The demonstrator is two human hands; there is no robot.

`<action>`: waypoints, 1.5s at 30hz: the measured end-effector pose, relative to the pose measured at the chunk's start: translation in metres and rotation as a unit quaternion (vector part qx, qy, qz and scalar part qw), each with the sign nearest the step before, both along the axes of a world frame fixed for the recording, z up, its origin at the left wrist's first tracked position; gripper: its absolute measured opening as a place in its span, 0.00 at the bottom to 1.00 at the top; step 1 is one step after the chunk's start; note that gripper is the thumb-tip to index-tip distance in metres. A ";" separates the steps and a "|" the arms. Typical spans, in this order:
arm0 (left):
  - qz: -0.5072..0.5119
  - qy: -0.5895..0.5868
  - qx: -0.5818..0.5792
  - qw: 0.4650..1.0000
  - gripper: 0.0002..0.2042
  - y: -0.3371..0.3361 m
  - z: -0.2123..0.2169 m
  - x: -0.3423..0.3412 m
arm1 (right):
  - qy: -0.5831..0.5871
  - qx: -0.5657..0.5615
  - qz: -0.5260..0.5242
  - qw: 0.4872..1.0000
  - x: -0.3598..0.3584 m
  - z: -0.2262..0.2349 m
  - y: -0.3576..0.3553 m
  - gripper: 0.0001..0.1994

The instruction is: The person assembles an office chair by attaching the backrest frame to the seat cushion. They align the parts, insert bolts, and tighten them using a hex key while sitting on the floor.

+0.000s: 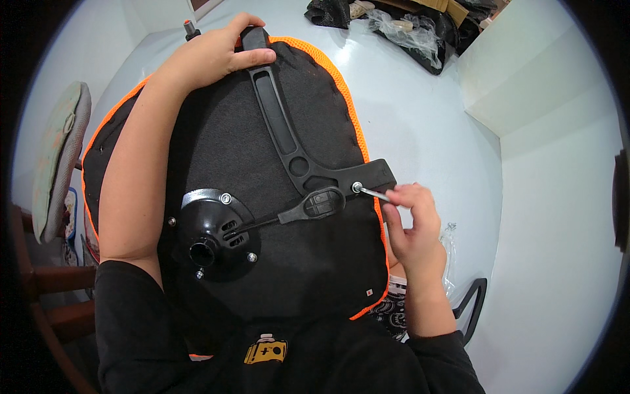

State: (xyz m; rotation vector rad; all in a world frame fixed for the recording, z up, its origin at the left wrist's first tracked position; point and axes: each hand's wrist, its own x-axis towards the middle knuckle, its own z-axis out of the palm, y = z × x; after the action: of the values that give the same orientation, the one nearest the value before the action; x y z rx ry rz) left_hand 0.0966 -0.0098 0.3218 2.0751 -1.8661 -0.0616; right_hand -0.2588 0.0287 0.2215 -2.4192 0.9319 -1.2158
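Note:
An upturned office chair seat (230, 151), black underneath with orange mesh edging, rests against my lap. My left hand (213, 52) grips the far end of a black plastic armrest bracket (279, 125) lying across the seat. My right hand (410, 217) pinches a small silver hex key (375, 193) whose tip sits in a bolt (357, 187) at the bracket's near end. A round black mechanism plate (213, 233) with a lever handle (312, 205) is bolted to the seat's middle.
The white floor (420, 111) spreads around the seat. Black bags and clear plastic wrapping (407, 29) lie at the top. A white wall corner (525, 85) rises at right. A padded wooden chair (56, 157) stands at left. Another black armrest part (474, 299) lies by my right knee.

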 end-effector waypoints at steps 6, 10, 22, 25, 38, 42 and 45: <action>-0.014 -0.041 -0.051 0.998 0.36 -0.004 -0.008 0.011 | 0.003 -0.034 0.040 0.999 -0.001 -0.010 0.011 0.14; -0.009 -0.025 -0.041 0.999 0.37 -0.003 -0.007 0.010 | 0.017 -0.041 0.093 0.995 0.004 0.009 -0.003 0.17; 0.002 -0.022 -0.025 0.999 0.36 -0.002 -0.011 0.017 | 0.090 -0.029 0.168 0.981 0.053 0.037 -0.020 0.24; -0.020 0.005 -0.032 0.999 0.38 -0.001 -0.011 0.019 | 0.098 -0.012 0.231 0.968 0.050 0.028 -0.032 0.23; -0.103 0.011 0.005 0.995 0.52 0.004 -0.002 0.027 | 0.082 0.010 0.210 0.974 0.049 0.026 -0.032 0.24; -0.074 0.001 0.029 0.997 0.54 0.004 0.001 0.024 | 0.076 0.017 0.200 0.977 0.054 0.028 -0.033 0.23; -0.052 0.002 0.060 0.997 0.53 0.010 0.012 0.013 | 0.097 0.024 0.183 0.978 0.056 0.028 -0.032 0.22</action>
State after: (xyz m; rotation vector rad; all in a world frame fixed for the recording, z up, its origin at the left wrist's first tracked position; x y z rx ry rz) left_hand 0.1093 0.0004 0.3340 2.0517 -2.0129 -0.2077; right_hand -0.2027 -0.0029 0.2492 -2.5544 0.5187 -0.8306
